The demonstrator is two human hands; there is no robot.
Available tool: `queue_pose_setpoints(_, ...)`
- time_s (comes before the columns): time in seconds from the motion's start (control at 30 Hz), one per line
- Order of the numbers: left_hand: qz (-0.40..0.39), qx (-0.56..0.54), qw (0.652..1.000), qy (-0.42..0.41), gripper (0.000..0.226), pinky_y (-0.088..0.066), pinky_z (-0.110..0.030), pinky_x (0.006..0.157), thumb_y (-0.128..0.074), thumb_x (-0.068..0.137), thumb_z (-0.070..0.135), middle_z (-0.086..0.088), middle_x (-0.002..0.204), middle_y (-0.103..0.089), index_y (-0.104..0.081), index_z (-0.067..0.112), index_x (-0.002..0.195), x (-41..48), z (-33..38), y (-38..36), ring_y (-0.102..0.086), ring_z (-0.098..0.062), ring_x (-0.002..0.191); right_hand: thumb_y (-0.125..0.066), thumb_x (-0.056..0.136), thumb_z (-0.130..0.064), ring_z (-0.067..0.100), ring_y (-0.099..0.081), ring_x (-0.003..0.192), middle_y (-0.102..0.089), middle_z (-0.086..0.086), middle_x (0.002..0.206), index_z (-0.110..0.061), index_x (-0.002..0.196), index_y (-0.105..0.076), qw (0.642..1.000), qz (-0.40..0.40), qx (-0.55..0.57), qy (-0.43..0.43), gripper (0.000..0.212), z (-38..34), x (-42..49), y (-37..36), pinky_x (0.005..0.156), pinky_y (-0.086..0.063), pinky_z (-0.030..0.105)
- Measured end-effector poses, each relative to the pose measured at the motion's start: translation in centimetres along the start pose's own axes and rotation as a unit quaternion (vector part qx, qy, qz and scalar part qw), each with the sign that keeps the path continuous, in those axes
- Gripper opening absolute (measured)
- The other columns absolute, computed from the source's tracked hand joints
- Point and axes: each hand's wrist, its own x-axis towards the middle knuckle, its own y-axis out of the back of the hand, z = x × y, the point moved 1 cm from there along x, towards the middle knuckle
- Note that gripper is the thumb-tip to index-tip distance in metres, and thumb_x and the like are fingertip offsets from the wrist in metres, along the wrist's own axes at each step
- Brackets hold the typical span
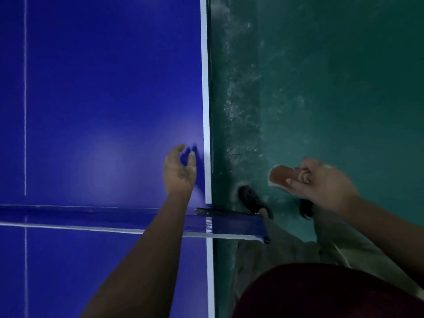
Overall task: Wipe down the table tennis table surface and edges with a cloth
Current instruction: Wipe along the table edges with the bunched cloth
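The blue table tennis table [103,99] fills the left half of the view, with a white stripe [205,88] along its right edge. My left hand [180,172] hovers over the table near that edge, just beyond the net, fingers loosely curved and holding nothing. Off to the right of the table, above the floor, my right hand [321,180] grips a folded orange-brown cloth [281,176]. The cloth touches neither the table nor the floor.
The net [91,218] crosses the table under my left forearm and its clamp [207,211] sticks out past the edge. The green floor [344,76] lies to the right. My dark shoes [251,199] stand close beside the table.
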Motion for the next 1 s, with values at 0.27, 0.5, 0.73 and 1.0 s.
queue_pose_setpoints(0.27, 0.003, 0.219, 0.962, -0.165, 0.061, -0.016, -0.048, 0.137, -0.057, 0.112, 0.04, -0.006, 0.179, -0.027, -0.042, 0.02, 0.168, 3.0, -6.7, -1.4, -0.019, -0.027, 0.168, -0.071, 0.092, -0.06, 0.003, -0.055, 0.07, -0.057, -0.011, 0.08, -0.032, 0.082, -0.043, 0.992, -0.065, 0.105, -0.003, 0.04, -8.9, 3.1, -8.9, 0.052, -0.034, 0.024)
queue_pose_setpoints(0.5, 0.05, 0.254, 0.931, -0.255, 0.063, -0.012, -0.059, 0.136, -0.044, 0.115, 0.048, -0.007, 0.181, -0.022, -0.033, 0.024, 0.172, 3.8, -9.8, -2.0, -0.014, -0.028, 0.169, -0.078, 0.088, -0.053, 0.01, -0.059, 0.074, -0.063, 0.0, 0.089, -0.021, 0.085, -0.054, 0.977, -0.079, 0.191, -0.059, 0.04, -15.0, 4.6, -13.9, 0.055, -0.035, 0.023)
queue_pose_setpoints(0.73, 0.072, 0.222, 0.937, -0.259, 0.06, -0.018, -0.059, 0.134, -0.049, 0.112, 0.041, -0.005, 0.18, -0.026, -0.04, 0.024, 0.169, 4.1, -10.8, -2.0, -0.018, -0.027, 0.169, -0.048, 0.115, -0.04, 0.022, -0.067, 0.053, -0.063, 0.003, 0.054, -0.001, 0.075, -0.057, 0.864, -0.115, 0.485, -0.074, 0.057, -19.1, 3.1, -15.8, 0.06, -0.058, 0.029)
queue_pose_setpoints(1.0, 0.075, 0.214, 0.939, -0.26, 0.059, -0.018, -0.059, 0.134, -0.05, 0.112, 0.037, -0.006, 0.18, -0.027, -0.042, 0.023, 0.168, 3.9, -10.7, -1.9, -0.019, -0.027, 0.169, -0.082, 0.095, -0.026, 0.015, -0.064, 0.119, -0.06, 0.0, 0.131, -0.012, 0.147, -0.044, 0.863, -0.101, 0.462, -0.178, 0.065, -17.9, 3.6, -19.1, 0.098, -0.049, 0.014)
